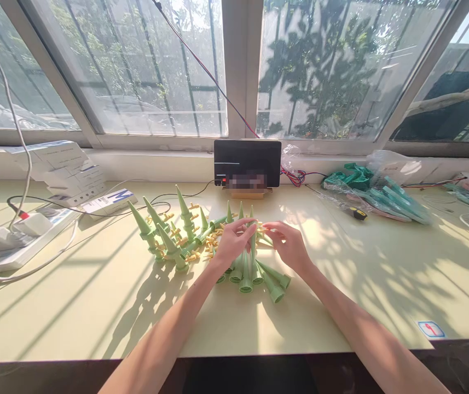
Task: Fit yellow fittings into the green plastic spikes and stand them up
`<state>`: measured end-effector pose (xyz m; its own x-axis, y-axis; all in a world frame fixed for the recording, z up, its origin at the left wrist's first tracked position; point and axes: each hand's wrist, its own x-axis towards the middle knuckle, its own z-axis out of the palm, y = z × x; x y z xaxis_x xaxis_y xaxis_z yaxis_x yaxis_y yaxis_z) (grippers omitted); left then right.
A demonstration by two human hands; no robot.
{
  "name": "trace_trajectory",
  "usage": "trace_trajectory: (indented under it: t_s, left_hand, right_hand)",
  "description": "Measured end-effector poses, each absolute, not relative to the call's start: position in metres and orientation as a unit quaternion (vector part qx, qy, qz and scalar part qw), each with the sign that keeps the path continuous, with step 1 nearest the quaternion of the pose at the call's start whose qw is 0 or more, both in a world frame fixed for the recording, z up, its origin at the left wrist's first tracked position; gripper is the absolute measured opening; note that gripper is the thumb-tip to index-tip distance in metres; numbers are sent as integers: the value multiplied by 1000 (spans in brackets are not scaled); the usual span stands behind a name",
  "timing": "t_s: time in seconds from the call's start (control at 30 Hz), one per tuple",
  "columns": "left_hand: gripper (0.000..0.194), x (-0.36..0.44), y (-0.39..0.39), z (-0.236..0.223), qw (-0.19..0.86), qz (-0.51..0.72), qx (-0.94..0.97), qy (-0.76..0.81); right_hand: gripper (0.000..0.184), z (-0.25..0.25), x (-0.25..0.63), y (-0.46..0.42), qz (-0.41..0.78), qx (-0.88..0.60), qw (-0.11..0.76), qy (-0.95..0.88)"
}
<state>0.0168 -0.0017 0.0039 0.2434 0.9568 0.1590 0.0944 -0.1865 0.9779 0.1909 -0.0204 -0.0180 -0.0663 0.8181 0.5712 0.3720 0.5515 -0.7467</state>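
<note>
My left hand pinches a green cone, right of the spiky cluster; it looks light, stiff, best held mid-body; my right hand's fingertips draw close, on what I cannot tell

Two bare hands, the left at a green cone and the right beside it, work among green and yellow plastic parts on a sunlit table below barred windows.
</note>
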Motion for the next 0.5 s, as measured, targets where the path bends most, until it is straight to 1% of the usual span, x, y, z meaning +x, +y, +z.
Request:
trace_trajectory:
  t_s: [0.3,0.5]
  left_hand:
    - [43,17,-1,3,486,445,624,421]
    - [39,17,-2,4,469,456,633,415]
  right_hand:
    - [19,-22,192,-19,204,-455,531,-685]
    - [21,-24,190,-18,255,-447,544,-663]
